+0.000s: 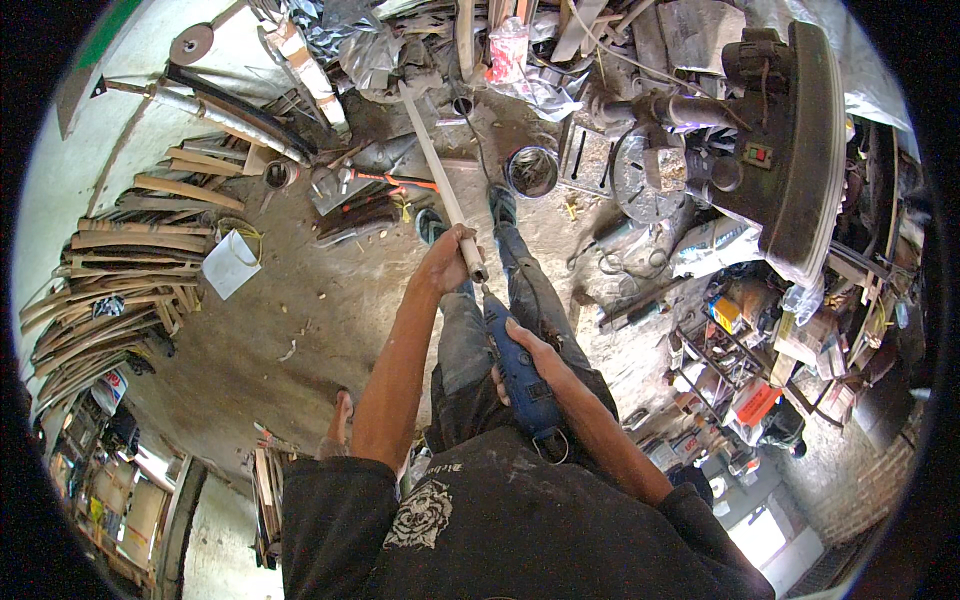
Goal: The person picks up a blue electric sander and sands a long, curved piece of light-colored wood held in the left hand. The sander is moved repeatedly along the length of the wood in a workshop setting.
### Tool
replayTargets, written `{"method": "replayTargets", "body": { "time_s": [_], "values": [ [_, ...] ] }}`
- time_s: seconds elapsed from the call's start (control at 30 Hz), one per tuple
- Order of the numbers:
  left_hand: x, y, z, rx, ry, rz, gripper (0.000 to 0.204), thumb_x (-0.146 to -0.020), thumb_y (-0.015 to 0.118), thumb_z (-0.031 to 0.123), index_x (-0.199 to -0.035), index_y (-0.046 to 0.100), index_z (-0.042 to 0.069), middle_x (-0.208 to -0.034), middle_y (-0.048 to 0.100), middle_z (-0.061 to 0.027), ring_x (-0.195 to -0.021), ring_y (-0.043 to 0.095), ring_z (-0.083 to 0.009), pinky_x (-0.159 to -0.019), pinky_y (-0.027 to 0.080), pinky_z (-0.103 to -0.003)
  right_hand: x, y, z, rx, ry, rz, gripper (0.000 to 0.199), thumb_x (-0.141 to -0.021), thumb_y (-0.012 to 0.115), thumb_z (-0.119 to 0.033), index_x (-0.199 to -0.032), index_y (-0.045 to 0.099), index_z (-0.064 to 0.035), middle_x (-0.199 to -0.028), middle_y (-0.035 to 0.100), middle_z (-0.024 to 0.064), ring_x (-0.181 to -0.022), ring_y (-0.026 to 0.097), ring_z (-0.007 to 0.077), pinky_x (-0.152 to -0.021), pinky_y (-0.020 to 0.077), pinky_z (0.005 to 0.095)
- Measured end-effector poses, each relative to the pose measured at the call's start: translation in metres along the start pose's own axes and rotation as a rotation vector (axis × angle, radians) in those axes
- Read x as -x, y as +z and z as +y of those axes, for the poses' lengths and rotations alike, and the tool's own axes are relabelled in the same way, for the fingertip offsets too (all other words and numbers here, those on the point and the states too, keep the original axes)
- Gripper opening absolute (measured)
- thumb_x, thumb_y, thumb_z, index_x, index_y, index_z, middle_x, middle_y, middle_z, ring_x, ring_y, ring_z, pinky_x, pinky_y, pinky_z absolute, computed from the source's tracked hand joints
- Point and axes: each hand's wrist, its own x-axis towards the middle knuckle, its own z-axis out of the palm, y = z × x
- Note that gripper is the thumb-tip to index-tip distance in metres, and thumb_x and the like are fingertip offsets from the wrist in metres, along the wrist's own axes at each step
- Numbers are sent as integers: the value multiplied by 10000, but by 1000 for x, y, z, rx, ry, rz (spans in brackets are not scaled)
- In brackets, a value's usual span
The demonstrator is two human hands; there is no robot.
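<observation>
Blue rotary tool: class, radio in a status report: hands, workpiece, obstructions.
Left hand around pale rod, by its near end. Right hand holding blue rotary tool, tip at that end; contact unclear. Nothing visible blocking the tip.

Daylight glares through a bright opening (760,533) near a brick wall (875,485), while a scuffed brown floor (270,330) spreads toward a pale wall (65,190) lined with stacked wooden strips (140,241).
</observation>
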Motion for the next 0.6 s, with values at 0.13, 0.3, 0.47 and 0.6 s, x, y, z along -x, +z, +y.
{"method": "replayTargets", "body": {
  "time_s": [0.13,0.3,0.47,0.6],
  "values": [
    [-3,-1,0,10,-1,-31,212,-792,509,125,-952,406,31,-764,473,-87,-651,519,-228,-603,474,-362,1,0,0,-11,-2,-1,545,-865,466,-565,-826,536,-26,-615,577,113,-460,579,228,-424,497,338],
    [-8,-1,-2,-11,4,-4,196,-785,502,133,-926,412,30,-746,496,-93,-643,529,-237,-604,478,-358,1,1,1,11,-41,0,541,-866,465,-566,-842,522,-28,-620,577,114,-464,582,229,-429,500,346],
    [-11,2,-3,0,-16,13,211,-776,515,140,-925,407,37,-739,495,-95,-634,532,-245,-586,481,-370,1,-3,0,-39,-32,-37,477,-872,469,-542,-950,492,-71,-650,585,115,-474,585,222,-428,504,340],
    [-9,2,-3,27,-22,-14,200,-795,533,129,-941,421,51,-765,447,-80,-647,500,-210,-581,471,-367,-1,-4,1,-63,-8,-20,454,-876,471,-526,-1002,476,-90,-666,592,120,-479,586,218,-427,508,337]
  ]
}}
